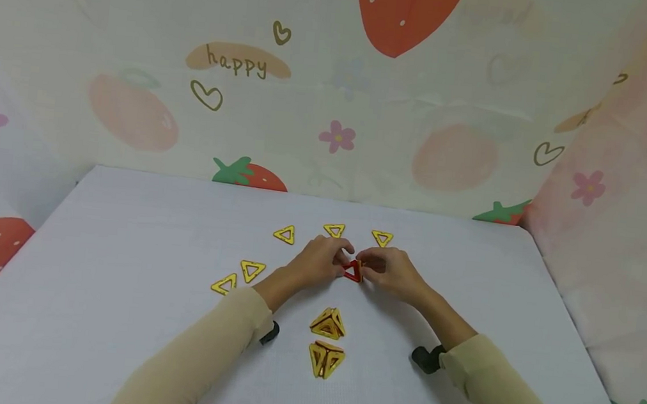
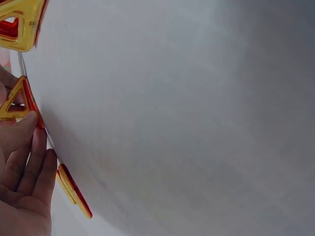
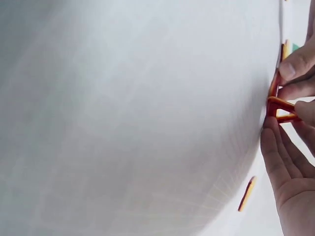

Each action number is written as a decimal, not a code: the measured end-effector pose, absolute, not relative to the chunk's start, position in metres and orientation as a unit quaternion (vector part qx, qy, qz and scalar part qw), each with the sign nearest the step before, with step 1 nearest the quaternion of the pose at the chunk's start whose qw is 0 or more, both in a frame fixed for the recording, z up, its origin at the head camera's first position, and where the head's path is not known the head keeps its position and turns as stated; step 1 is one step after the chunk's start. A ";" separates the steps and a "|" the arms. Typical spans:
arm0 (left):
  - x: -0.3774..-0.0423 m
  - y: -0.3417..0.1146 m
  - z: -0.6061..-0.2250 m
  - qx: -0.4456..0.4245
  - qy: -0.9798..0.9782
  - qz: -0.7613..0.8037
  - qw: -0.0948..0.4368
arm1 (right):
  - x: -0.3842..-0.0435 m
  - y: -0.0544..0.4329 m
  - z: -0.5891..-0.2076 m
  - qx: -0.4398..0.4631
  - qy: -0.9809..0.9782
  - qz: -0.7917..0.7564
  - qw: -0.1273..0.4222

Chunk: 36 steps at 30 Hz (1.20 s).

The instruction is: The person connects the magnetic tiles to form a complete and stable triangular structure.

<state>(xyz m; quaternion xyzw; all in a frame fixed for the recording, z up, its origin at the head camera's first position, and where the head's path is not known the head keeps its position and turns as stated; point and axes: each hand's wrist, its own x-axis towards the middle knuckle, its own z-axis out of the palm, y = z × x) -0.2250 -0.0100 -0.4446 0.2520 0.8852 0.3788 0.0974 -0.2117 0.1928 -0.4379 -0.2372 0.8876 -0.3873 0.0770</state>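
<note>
Right between the two hands sits a red triangular tile (image 1: 353,277), its left side in the left hand (image 1: 318,262), thumb and fingers pinching it low at the table (image 1: 477,292). Standing against its right side, an upright triangular tile (image 3: 283,103) is clamped between the right hand's (image 1: 395,272) thumb and fingers. The fingertips of both hands are close together here. Just beyond the hands, three yellow triangular tiles (image 1: 292,235) lie spaced in a row, and two more yellow tiles (image 1: 253,263) lie left, beside the left forearm. Nearer, between the forearms, two golden tile clusters (image 1: 326,332) stand one behind the other. Behind the table hangs a strawberry-print backdrop (image 1: 302,110).
</note>
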 end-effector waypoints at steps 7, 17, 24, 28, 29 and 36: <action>-0.228 -0.014 -0.440 0.247 0.878 0.389 0.134 | -0.212 0.194 -0.440 -0.231 0.886 -0.394 0.079; -0.241 -0.039 -0.428 0.186 0.885 0.425 0.034 | -0.212 0.195 -0.438 -0.222 0.889 -0.392 0.086; -0.243 -0.058 -0.425 0.183 0.909 0.366 0.076 | -0.211 0.195 -0.436 -0.221 0.887 -0.395 0.094; -0.246 -0.064 -0.426 0.213 0.908 0.338 0.128 | -0.211 0.195 -0.436 -0.221 0.887 -0.396 0.092; -0.247 -0.066 -0.427 0.224 0.907 0.330 0.137 | -0.211 0.195 -0.436 -0.222 0.887 -0.395 0.092; -0.248 -0.069 -0.432 0.240 0.901 0.329 0.150 | -0.211 0.194 -0.439 -0.226 0.886 -0.394 0.095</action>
